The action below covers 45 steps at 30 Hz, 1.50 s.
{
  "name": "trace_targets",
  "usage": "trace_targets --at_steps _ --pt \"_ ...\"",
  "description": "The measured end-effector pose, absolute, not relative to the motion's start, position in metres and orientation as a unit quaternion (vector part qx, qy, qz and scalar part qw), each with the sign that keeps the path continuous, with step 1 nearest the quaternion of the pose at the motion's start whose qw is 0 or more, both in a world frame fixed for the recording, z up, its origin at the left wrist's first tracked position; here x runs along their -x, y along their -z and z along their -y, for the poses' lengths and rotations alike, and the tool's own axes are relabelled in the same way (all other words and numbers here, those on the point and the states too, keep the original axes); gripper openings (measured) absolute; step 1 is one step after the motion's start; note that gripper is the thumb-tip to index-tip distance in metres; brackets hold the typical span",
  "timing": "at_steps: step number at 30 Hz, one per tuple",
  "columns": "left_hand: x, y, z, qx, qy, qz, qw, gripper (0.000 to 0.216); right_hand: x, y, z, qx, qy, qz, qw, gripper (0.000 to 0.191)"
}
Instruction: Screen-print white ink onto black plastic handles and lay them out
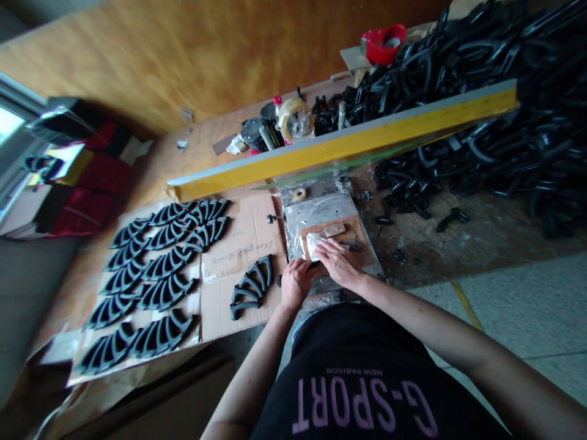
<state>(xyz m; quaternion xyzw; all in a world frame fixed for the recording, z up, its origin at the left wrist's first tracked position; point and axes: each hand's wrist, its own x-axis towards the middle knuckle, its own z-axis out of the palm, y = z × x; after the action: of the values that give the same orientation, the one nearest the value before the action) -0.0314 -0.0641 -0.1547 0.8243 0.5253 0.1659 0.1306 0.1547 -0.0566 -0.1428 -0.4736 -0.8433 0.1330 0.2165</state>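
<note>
- While the yellow frame (343, 143) stood tilted up over the far side of the workbench (481, 238), we had the metal plate (316, 211) beneath it open to our hands, and we judged that the frame should stay raised and out of reach of our knuckles until the piece was seated.
- The heap of black parts (495, 104) crowded the bench's far right corner, with strays lying near the plate's right edge; we thought those loose ones should be kept off the plate so nothing sat under the frame.
- On the cardboard sheet (233, 250) at the bench's left end, rows of curved black pieces (156, 275) lay spread apart, and a small cluster (252, 287) lay by the sheet's near right edge, just beside our left wrist.
- The brown pad (337, 235) sat on the plate's near half, and there the work lay.
- Our right hand (339, 263) lay flat, fingers outstretched, pressing a pale patch (316, 244) on the pad; we held that even, flat pressure suited it best.
- Our left hand (296, 281) was curled at the plate's near left corner, touching a small dark piece (314, 264) between both hands; whether it actually gripped that piece we could not tell.
</note>
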Motion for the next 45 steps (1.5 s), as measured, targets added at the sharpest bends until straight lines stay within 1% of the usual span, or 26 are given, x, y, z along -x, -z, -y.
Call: trace_targets --at_steps 6,9,11,15,18,21,25,28,31,32,36,38,40,42,45 --pt "0.028 0.153 0.064 -0.816 -0.166 -0.535 0.139 0.018 -0.168 0.138 0.072 0.426 -0.147 0.864 0.224 0.032" --pt "0.027 0.152 0.063 -0.808 -0.165 -0.545 0.155 0.022 -0.183 0.126 0.088 0.417 -0.192 0.849 0.261 0.03" --pt "0.027 0.152 0.063 -0.799 -0.165 -0.554 0.166 0.024 -0.194 0.115 0.093 0.462 -0.252 0.792 0.31 0.03" --pt "0.025 0.146 0.066 -0.782 -0.177 -0.572 0.174 0.025 -0.219 0.098 0.089 0.57 -0.389 0.601 0.404 0.028" --pt "0.012 0.132 0.065 -0.78 -0.19 -0.565 0.189 0.026 -0.244 0.098 0.087 0.599 -0.455 0.465 0.466 0.031" --pt "-0.019 0.118 0.057 -0.791 -0.193 -0.54 0.214 0.027 -0.269 0.103 0.087 0.595 -0.491 0.347 0.533 0.037" --pt "-0.073 0.109 0.041 -0.826 -0.213 -0.47 0.226 0.028 -0.295 0.105 0.088 0.588 -0.48 0.276 0.59 0.034" --pt "-0.1 0.107 0.035 -0.848 -0.222 -0.429 0.219 0.027 -0.306 0.1 0.09 0.581 -0.471 0.29 0.597 0.031" --pt "-0.107 0.104 0.036 -0.85 -0.234 -0.419 0.218 0.027 -0.316 0.094 0.093 0.595 -0.442 0.33 0.585 0.033" --pt "-0.106 0.102 0.038 -0.845 -0.241 -0.422 0.222 0.027 -0.319 0.091 0.094 0.617 -0.41 0.349 0.574 0.035" --pt "-0.098 0.098 0.044 -0.816 -0.269 -0.443 0.258 0.026 -0.327 0.081 0.096 0.711 -0.213 0.411 0.529 0.034" --pt "-0.096 0.097 0.047 -0.803 -0.28 -0.444 0.282 0.026 -0.322 0.076 0.095 0.709 -0.176 0.45 0.514 0.03" --pt "-0.096 0.096 0.049 -0.795 -0.285 -0.443 0.3 0.025 -0.313 0.073 0.091 0.673 -0.2 0.512 0.495 0.025" --pt "-0.096 0.095 0.05 -0.795 -0.286 -0.439 0.306 0.025 -0.302 0.072 0.086 0.621 -0.25 0.573 0.472 0.019" --pt "-0.095 0.093 0.049 -0.804 -0.291 -0.424 0.298 0.024 -0.292 0.076 0.074 0.575 -0.317 0.616 0.436 0.015"
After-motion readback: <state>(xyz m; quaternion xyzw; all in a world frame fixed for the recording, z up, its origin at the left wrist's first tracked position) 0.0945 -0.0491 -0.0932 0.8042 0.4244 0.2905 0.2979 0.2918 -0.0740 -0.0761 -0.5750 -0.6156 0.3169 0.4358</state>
